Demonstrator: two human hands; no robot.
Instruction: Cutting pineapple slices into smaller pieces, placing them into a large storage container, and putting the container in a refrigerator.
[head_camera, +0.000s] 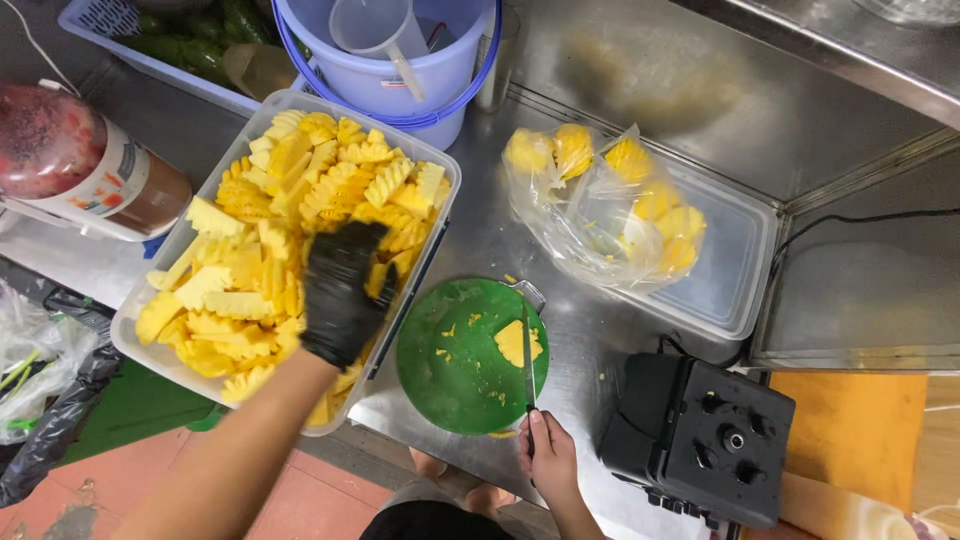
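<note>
My left hand (342, 290) wears a black glove and reaches into a clear plastic tub (140, 300) heaped with yellow pineapple pieces (290, 190); its fingers curl over pieces near the tub's right side. My bare right hand (548, 455) grips the handle of a knife (527, 355), whose blade lies across a round green cutting board (455, 370). One pineapple slice (512, 342) rests on the board beside the blade, among small yellow scraps.
A plastic bag of peeled pineapples (610, 200) sits on a clear tray (735, 270) at the right. A pale blue bucket (400, 70) holding a jug stands behind. A black blender base (705, 435) is at lower right; a red-filled container (70, 160) lies left.
</note>
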